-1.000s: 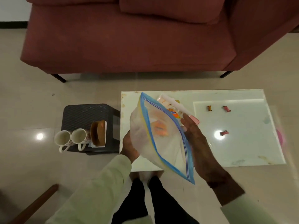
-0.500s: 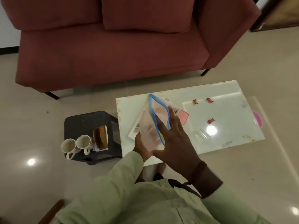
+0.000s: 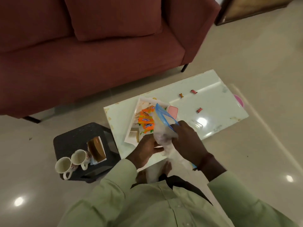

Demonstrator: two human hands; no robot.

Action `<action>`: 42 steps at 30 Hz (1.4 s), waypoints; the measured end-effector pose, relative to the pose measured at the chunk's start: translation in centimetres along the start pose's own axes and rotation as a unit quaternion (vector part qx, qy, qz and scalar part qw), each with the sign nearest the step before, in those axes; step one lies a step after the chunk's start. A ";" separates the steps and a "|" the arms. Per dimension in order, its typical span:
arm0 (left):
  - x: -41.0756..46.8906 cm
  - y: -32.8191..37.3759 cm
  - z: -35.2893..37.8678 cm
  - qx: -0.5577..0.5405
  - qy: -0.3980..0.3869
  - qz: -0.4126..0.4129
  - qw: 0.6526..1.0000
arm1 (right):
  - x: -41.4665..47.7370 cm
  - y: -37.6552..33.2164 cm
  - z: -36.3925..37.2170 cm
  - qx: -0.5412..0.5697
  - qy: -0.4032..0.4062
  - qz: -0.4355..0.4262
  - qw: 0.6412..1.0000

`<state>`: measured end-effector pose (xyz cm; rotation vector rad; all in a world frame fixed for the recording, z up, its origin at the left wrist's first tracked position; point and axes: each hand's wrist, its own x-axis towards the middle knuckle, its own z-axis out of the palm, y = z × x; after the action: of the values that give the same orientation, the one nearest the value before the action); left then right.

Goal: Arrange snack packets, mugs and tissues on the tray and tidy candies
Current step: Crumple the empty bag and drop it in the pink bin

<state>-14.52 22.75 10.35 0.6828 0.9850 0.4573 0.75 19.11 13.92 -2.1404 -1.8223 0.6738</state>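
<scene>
A clear zip bag (image 3: pixel 161 128) with a blue seal is tipped over the white tray (image 3: pixel 132 135) on the low table. My left hand (image 3: pixel 145 149) grips its bottom, and my right hand (image 3: pixel 188 141) holds its side near the seal. Orange snack packets (image 3: pixel 146 121) lie on the tray by the bag's mouth. Three wrapped candies (image 3: pixel 181 95) (image 3: pixel 193 91) (image 3: pixel 199 110) lie scattered on the table's right part. Two white mugs (image 3: pixel 63 166) (image 3: pixel 80 158) lie on their sides on the black stool, next to a tissue holder (image 3: pixel 96 149).
A white glossy low table (image 3: pixel 218 115) stands before a dark red sofa (image 3: pixel 91 51). The black stool (image 3: pixel 73 141) is left of the table. A pink lid (image 3: pixel 173 111) lies by the tray, and a pink object (image 3: pixel 238 100) sits past the table's right edge.
The bag has been lowered and tipped; orange packets now lie out on the tray. The camera has shifted, so the table sits further right in view.
</scene>
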 end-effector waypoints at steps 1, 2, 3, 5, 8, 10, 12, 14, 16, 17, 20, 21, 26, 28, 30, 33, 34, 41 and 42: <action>0.3 0.0 -0.2 0.071 0.017 0.020 0.997 | -0.3 1.1 0.1 0.011 0.019 0.027 0.999; 0.6 -0.2 -0.3 0.128 0.033 0.045 0.990 | -0.8 1.9 -0.5 0.020 0.034 0.058 0.998; 0.9 -0.2 -0.4 0.162 0.049 0.075 0.983 | -1.4 2.7 -1.0 0.040 0.045 0.085 0.995; 1.2 0.0 -0.3 0.209 0.023 0.129 0.969 | -2.6 4.3 -2.2 0.091 0.061 0.129 0.985; 1.2 0.6 2.1 0.343 -0.125 0.193 0.911 | -4.7 6.7 -4.0 0.240 0.035 0.178 0.954; 1.3 0.6 5.4 0.433 -0.198 0.247 0.844 | -6.5 8.6 -5.0 0.357 0.008 0.163 0.920; 1.7 0.2 8.9 0.491 -0.238 0.287 0.787 | -8.1 10.4 -5.7 0.413 -0.003 0.151 0.898; 2.4 -0.8 12.5 0.503 -0.261 0.292 0.770 | -9.9 12.4 -6.5 0.463 0.001 0.139 0.876; 3.1 -2.0 15.8 0.487 -0.258 0.297 0.780 | -11.5 14.2 -7.4 0.525 0.018 0.114 0.843; 3.5 -2.8 17.5 0.475 -0.254 0.306 0.785 | -12.4 15.3 -8.0 0.549 0.025 0.109 0.828; 4.9 -5.4 22.6 0.443 -0.252 0.336 0.792 | -14.8 20.0 -9.3 0.596 0.065 0.140 0.788; 5.3 -6.1 23.8 0.441 -0.240 0.336 0.797 | -15.4 21.6 -9.5 0.634 0.078 0.171 0.751; 8.3 -10.1 30.9 0.449 -0.144 0.322 0.821 | -20.2 28.9 -12.3 0.640 0.092 0.163 0.746; 9.4 -11.1 33.7 0.452 -0.126 0.322 0.822 | -21.6 31.3 -13.4 0.520 0.078 0.166 0.834; 10.4 -11.8 36.0 0.463 -0.117 0.311 0.822 | -22.2 33.5 -14.2 0.436 0.067 0.167 0.882; 11.8 -12.4 39.6 0.466 -0.134 0.288 0.826 | -20.9 36.4 -14.9 0.311 0.107 0.148 0.933; 12.5 -12.5 40.9 0.466 -0.140 0.273 0.829 | -20.1 37.6 -15.2 0.272 0.130 0.150 0.942; 20.6 -12.3 46.8 0.487 -0.244 0.136 0.827 | -14.1 48.5 -16.9 0.254 0.208 0.247 0.912; 22.0 -12.2 47.7 0.455 -0.263 0.108 0.844 | -13.3 50.2 -17.5 0.274 0.213 0.259 0.901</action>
<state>38.38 13.13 6.43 1.6922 0.5498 -0.0606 51.12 -1.42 7.68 -2.1360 -0.7208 0.6508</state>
